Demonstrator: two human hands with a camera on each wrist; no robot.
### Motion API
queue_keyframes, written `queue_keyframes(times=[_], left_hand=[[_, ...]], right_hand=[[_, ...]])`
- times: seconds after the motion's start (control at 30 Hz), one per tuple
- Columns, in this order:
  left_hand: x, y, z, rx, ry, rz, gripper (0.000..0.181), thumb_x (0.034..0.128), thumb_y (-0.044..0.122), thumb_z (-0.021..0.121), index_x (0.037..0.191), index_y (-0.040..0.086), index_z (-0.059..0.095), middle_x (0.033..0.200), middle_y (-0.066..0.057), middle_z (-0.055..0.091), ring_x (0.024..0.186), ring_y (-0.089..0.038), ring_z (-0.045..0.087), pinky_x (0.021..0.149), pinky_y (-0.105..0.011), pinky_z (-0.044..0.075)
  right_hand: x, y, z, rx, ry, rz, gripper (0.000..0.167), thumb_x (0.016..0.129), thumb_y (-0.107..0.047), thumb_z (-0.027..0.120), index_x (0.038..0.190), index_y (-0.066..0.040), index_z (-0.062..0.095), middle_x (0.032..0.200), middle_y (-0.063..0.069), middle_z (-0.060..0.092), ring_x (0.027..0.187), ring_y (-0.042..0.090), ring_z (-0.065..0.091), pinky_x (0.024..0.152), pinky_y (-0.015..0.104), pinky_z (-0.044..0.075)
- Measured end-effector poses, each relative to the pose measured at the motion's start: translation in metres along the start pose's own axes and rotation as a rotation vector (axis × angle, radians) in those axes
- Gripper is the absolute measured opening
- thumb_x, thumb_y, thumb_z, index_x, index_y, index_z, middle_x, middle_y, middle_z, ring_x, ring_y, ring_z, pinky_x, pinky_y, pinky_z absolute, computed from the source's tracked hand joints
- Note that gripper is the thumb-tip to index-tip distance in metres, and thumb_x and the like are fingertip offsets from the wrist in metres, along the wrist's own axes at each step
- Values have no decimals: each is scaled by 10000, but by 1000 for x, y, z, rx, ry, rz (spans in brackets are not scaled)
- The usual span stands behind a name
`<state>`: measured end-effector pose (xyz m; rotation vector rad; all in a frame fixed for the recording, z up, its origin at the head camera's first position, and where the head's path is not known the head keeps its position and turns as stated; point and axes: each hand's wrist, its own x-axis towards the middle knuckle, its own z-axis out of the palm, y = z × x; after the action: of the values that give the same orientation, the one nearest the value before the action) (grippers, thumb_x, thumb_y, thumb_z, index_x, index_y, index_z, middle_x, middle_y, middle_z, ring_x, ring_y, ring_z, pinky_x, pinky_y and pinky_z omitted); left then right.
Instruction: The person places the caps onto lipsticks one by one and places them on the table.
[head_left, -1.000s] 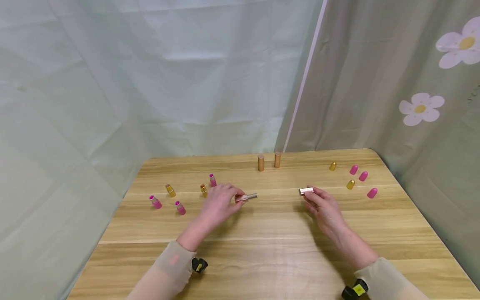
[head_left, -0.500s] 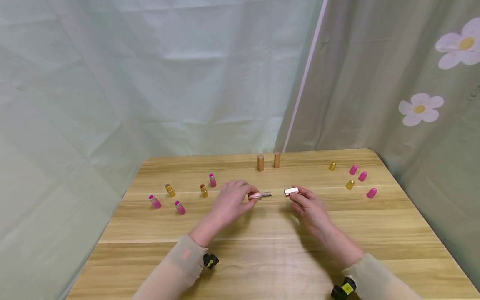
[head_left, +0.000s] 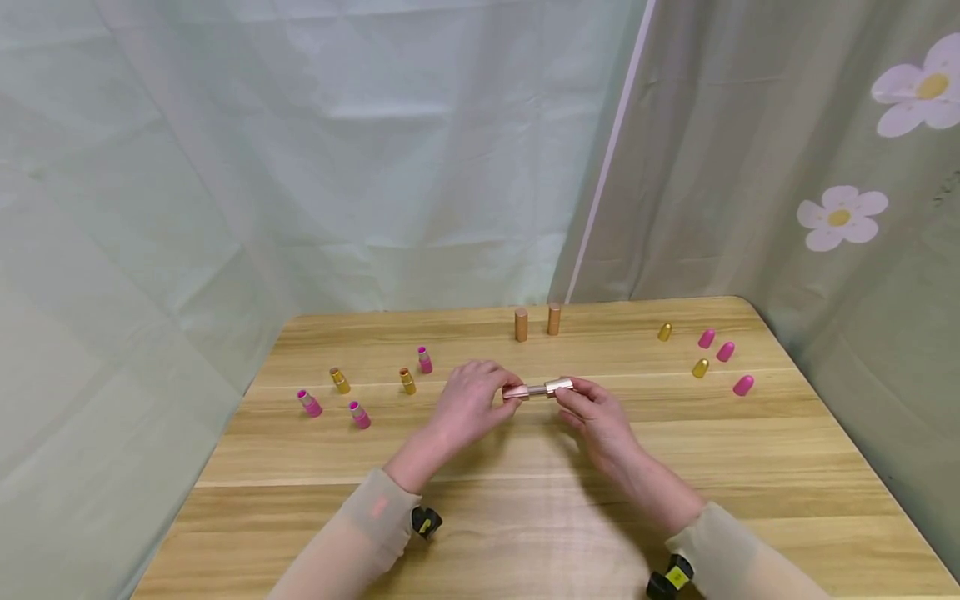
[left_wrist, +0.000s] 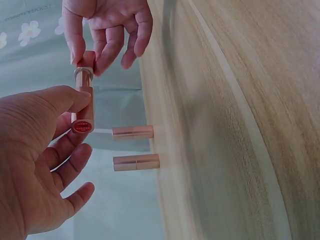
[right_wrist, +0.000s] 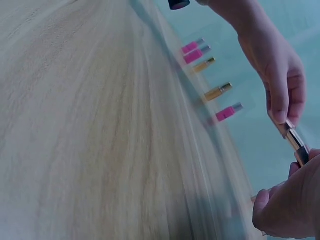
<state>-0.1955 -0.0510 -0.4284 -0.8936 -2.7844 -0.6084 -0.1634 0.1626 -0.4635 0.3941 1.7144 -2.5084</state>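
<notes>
The left hand pinched a small rose-gold base and the right hand pinched its shiny cap. The two bits were held up over the wooden table, end to end, with a thin stem between them. I could not tell how far it went into the cap. A crooked push might have made the cap catch on the stem. A loose pinch might have let a smooth bit slip and drop. To the left, pink tubes and gold tubes could have tipped if the left hand bumped them. Two copper tubes stood upright near the back edge.
</notes>
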Motion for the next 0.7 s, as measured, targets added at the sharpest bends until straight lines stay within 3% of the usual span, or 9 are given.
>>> queue_keyframes(times=[0.7], left_hand=[[2, 7, 4, 12, -11, 12, 149, 924, 317, 774, 1053, 245, 754, 1004, 110, 654, 972, -144, 551, 959, -420, 447]], right_hand=[[-5, 5, 4, -48, -79, -20, 412, 951, -50, 702, 1310, 89, 557, 1141, 44, 643, 1072, 160, 607, 1080, 503, 431]])
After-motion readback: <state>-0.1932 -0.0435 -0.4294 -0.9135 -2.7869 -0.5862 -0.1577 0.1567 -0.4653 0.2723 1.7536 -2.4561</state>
